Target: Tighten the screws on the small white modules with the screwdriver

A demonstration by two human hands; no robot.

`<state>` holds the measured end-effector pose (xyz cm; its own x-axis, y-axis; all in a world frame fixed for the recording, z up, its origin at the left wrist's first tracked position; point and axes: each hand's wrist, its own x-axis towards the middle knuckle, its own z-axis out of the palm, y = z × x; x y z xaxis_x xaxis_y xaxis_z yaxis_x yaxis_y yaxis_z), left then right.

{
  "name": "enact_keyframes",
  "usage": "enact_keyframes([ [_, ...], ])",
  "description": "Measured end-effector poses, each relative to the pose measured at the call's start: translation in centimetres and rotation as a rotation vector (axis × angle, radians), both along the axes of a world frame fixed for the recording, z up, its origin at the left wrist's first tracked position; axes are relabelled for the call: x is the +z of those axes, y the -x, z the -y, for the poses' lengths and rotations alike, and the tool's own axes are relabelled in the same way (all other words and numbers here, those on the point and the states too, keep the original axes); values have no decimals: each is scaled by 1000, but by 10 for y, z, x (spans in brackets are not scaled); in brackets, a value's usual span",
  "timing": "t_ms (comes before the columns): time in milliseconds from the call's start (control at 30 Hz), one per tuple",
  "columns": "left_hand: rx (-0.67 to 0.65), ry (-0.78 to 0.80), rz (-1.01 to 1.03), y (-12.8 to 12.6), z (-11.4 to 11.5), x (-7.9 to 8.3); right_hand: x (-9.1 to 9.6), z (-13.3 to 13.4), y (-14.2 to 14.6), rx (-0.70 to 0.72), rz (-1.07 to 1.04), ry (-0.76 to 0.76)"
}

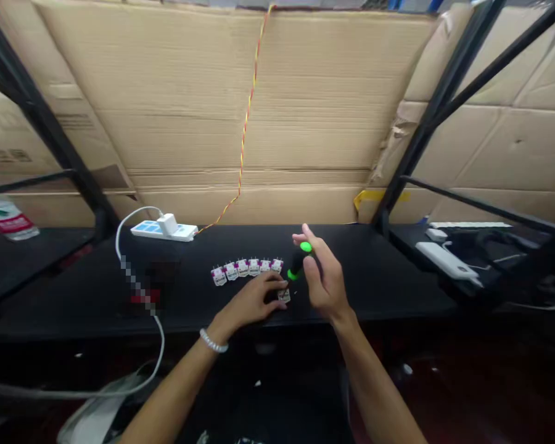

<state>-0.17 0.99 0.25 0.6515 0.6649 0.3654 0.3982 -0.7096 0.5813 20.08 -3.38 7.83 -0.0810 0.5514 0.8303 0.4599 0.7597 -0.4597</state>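
My left hand point(254, 300) lies on the black table point(388, 277), fingers pinched on a small white-and-magenta part point(284, 295). My right hand point(321, 277) hovers just to its right, fingers curled round a black screwdriver with a green cap point(300, 258) that stands tilted with its tip down towards that part. A row of several similar small parts point(247, 269) lies just behind my left hand. A beaded bracelet point(213, 341) circles my left wrist.
A white power strip point(164, 229) with a plugged adapter and white cable point(160, 345) sits at the back left. Cardboard sheets point(259, 111) wall the back, with a red-yellow wire point(246, 123) hanging down. Black frame struts point(425, 123) stand on both sides. White devices point(446, 259) lie at the right.
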Motion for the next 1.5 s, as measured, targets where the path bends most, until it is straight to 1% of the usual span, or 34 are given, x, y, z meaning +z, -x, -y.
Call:
enact_keyframes([
  [100, -4, 6, 11, -1, 1, 0, 1, 1, 3, -107, -3, -38],
  [200, 4, 9, 13, -1, 2, -1, -2, -1, 7, -151, -45, -32],
  [267, 14, 9, 10, -1, 2, -1, -5, -3, 7, -118, -72, -5],
  [367, 13, 8, 12, -1, 1, -1, -7, -3, 5, 8, -97, 65],
  [433, 5, 8, 15, -1, 1, -1, -5, -1, 3, 46, -88, 81],
  [467, 3, 8, 17, -1, 1, -1, -4, -1, 3, 26, -76, 61],
  [567, 5, 10, 15, -1, 1, -1, 0, 0, 1, -121, -48, -22],
  [633, 11, 14, 16, -1, 1, -1, 1, -1, 0, -170, -44, -33],
  [667, 19, 16, 14, -1, 1, -1, 1, -1, -1, -153, -41, -21],
  [767, 27, 16, 2, -1, 1, -1, 0, -3, -1, -44, -26, 23],
  [800, 25, 16, -1, -1, 1, -1, 0, -3, -2, -33, -24, 27],
  [967, 22, 11, 3, -1, 0, -3, 0, -2, -2, -155, -29, -6],
  [1133, 30, 12, 7, -1, 0, -3, 3, 1, -5, -26, -3, 59],
  [1300, 5, 25, 8, -1, 2, 2, 5, 3, -3, -111, -22, 11],
  [1433, 28, 37, -1, -1, 2, 2, 4, 2, -3, -38, -18, 45],
  [1500, 28, 30, 0, 0, 1, 0, 4, 2, -3, -25, -13, 48],
])
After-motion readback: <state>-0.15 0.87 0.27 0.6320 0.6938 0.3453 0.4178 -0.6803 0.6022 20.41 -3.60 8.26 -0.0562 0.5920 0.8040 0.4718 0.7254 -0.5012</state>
